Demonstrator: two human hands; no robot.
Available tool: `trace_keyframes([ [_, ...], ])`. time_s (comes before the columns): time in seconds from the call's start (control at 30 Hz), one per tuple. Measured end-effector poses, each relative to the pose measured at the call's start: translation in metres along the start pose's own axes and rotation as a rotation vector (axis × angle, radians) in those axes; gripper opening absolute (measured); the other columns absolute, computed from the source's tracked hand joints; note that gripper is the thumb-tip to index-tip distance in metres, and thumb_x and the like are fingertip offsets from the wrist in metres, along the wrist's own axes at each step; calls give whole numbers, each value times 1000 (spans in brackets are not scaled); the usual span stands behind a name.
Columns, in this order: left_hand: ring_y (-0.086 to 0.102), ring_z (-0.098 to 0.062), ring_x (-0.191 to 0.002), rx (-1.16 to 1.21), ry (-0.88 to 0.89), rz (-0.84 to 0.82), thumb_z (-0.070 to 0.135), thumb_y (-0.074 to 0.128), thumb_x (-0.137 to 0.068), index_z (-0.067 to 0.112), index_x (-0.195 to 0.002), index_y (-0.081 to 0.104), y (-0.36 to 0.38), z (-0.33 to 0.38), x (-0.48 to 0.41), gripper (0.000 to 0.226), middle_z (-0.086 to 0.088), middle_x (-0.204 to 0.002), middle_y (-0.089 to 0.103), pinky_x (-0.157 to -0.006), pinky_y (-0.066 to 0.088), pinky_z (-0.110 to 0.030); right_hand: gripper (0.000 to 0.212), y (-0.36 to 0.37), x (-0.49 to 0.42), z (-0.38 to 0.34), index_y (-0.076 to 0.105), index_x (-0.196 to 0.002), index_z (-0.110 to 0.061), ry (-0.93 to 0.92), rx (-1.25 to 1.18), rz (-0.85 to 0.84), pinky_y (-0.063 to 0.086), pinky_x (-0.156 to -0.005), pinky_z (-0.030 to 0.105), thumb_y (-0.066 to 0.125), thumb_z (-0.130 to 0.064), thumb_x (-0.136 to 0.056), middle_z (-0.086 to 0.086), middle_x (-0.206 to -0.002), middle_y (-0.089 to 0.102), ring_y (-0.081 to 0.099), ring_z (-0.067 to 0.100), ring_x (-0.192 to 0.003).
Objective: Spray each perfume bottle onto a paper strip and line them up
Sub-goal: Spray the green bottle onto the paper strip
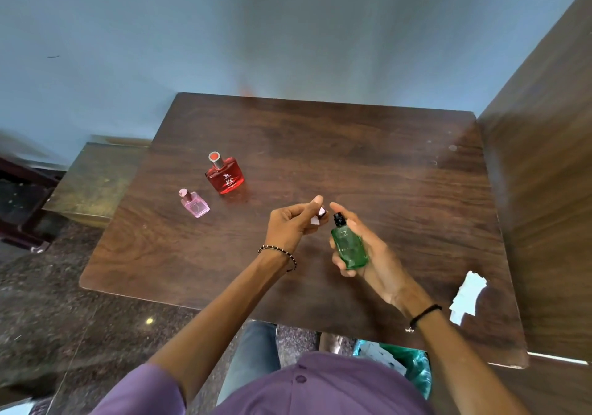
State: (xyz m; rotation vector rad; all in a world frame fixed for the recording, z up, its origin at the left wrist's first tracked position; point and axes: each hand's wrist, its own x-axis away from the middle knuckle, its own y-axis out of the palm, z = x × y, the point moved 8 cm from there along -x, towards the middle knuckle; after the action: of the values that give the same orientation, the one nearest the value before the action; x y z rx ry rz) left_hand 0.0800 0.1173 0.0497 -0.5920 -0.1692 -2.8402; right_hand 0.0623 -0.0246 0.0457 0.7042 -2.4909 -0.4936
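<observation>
Gripping green bottle [349, 248], right hand [379, 259]; left hand [291, 222] pinches strip [315, 221].

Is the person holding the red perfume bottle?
No, the red bottle stands on the table, while the right hand holds the green bottle.

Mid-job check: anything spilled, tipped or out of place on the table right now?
Nothing spilled or tipped. The red bottle and pink bottle stand upright with caps on; the right hand holds the green bottle. Only the paper strips look untidy, a ragged heap near the table's right edge.
</observation>
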Motion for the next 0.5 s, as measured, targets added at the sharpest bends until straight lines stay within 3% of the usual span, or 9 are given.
trace_keyframes([
  [0.1, 74, -19, -95, 24, -4, 6, 34, 69, -89, -5, -95, 73, 3, 1, 0, 40, -16, -93, 76, -88, 57, -33, 38, -3, -2, -4, 54, -141, -37, -37, -6, 25, 39, -55, 29, 44, -30, -105, 11, -94, 55, 51, 18, -69],
  [0.3, 73, -27, -96, 67, -13, 65, 32, 69, -89, -3, -90, 75, 5, 2, -2, 35, -17, -92, 76, -82, 59, -30, 24, -11, -5, -14, 65, -123, -21, -126, 88, 168, 34, -44, 23, 56, -20, -101, 11, -98, 63, 56, 18, -66],
  [0.5, 67, -26, -93, 124, -31, 65, 36, 70, -88, 7, -84, 78, 12, 1, -2, 30, -18, -94, 76, -96, 52, -44, 23, -15, -7, -17, 65, -111, -27, -198, 123, 326, 32, -43, 23, 69, -13, -93, -4, -92, 70, 53, 15, -61],
])
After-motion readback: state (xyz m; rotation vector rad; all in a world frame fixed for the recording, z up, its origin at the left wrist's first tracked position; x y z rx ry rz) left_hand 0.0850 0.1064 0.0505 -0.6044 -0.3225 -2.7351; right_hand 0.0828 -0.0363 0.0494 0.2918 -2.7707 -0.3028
